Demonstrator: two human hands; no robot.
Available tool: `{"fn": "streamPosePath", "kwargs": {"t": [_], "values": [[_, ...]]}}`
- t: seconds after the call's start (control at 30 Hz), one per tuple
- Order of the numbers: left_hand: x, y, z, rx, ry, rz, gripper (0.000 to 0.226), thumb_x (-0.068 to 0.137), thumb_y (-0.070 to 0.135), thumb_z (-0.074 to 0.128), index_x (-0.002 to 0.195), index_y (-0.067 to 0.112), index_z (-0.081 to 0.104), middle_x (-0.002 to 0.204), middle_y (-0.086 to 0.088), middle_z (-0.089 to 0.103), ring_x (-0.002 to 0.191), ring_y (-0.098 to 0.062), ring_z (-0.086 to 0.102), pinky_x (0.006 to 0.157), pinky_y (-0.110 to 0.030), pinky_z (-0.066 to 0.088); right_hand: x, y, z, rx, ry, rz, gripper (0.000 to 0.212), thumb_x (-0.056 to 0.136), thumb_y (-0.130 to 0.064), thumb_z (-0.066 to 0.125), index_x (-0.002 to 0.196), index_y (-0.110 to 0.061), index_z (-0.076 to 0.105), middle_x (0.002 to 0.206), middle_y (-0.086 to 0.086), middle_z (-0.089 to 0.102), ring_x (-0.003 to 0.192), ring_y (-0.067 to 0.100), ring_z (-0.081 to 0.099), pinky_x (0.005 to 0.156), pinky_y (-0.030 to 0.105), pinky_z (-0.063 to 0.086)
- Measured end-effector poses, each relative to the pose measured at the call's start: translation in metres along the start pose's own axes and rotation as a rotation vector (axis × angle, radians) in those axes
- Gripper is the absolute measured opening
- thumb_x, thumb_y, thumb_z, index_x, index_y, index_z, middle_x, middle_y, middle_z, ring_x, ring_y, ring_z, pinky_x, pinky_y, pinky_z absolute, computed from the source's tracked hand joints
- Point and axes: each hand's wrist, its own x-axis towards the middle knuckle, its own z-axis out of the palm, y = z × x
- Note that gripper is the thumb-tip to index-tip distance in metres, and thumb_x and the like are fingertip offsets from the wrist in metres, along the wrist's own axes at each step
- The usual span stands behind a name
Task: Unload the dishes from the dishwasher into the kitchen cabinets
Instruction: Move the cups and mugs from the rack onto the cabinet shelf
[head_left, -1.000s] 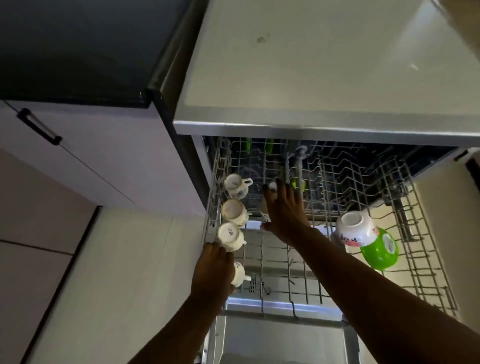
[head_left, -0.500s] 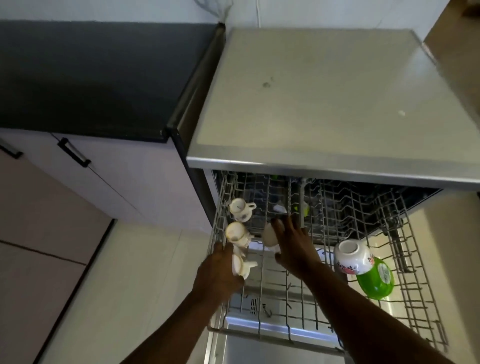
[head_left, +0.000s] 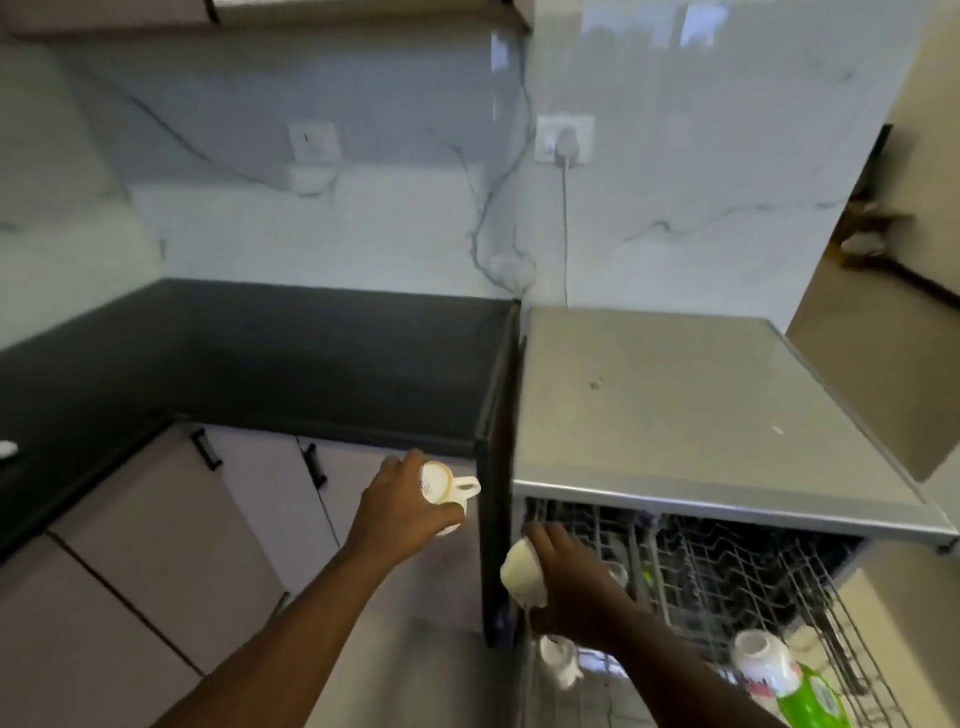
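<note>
three cups (head_left: 448, 488), two bowls (head_left: 763, 662), two hands (head_left: 402, 512), two sockets (head_left: 563, 139).

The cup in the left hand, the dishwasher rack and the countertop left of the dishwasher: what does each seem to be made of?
Cup in the left hand: probably glazed ceramic, cream-white with a smooth sheen and a moulded handle.
Dishwasher rack: likely coated metal wire, a thin grey grid of rods.
Countertop: dark, matte slab, perhaps stone or laminate; the look leaves it open.

Black countertop (head_left: 291, 364) L of frame, wall socket (head_left: 564, 139) w/ plug and cord, prob. a switch (head_left: 313, 140) beside.
</note>
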Motion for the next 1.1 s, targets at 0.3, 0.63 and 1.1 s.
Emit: {"fn": "streamPosePath", "kwargs": {"t": [0.3, 0.63, 1.1], "values": [[0.013, -0.049, -0.233, -0.095, 0.268, 0.044, 0.055, 0.066, 0.036, 0.075, 0.111, 0.019, 0.048, 0.11, -0.003, 0.045, 0.094, -0.022, 0.053, 0.077, -0.029, 0.042, 0.098, -0.186, -0.123, 0.385, 0.306, -0.045, 0.082, 0.057, -0.035, 0.077, 0.126, -0.026, 0.033, 0.119, -0.004, 0.046, 0.102, 0.013, 0.053, 0.08, 0.021, 0.042], [0.103, -0.035, -0.38, -0.19, 0.539, 0.191, 0.051, 0.071, 0.038, 0.075, 0.108, 0.018, 0.046, 0.105, -0.002, 0.054, 0.091, -0.018, 0.054, 0.061, -0.024, 0.042, 0.211, -0.28, -0.315, 0.594, 0.717, -0.269, 0.077, 0.059, -0.039, 0.084, 0.117, -0.031, 0.034, 0.116, 0.0, 0.047, 0.105, 0.018, 0.053, 0.085, 0.036, 0.053], [0.309, -0.008, -0.469, -0.153, 0.623, 0.328, 0.041, 0.075, 0.036, 0.073, 0.106, 0.02, 0.051, 0.099, 0.003, 0.06, 0.084, -0.013, 0.058, 0.062, -0.025, 0.046, 0.491, -0.301, -0.503, 0.661, 1.001, -0.387, 0.088, 0.062, -0.034, 0.086, 0.131, -0.017, 0.033, 0.128, 0.005, 0.043, 0.109, 0.021, 0.051, 0.09, 0.034, 0.049]]}}
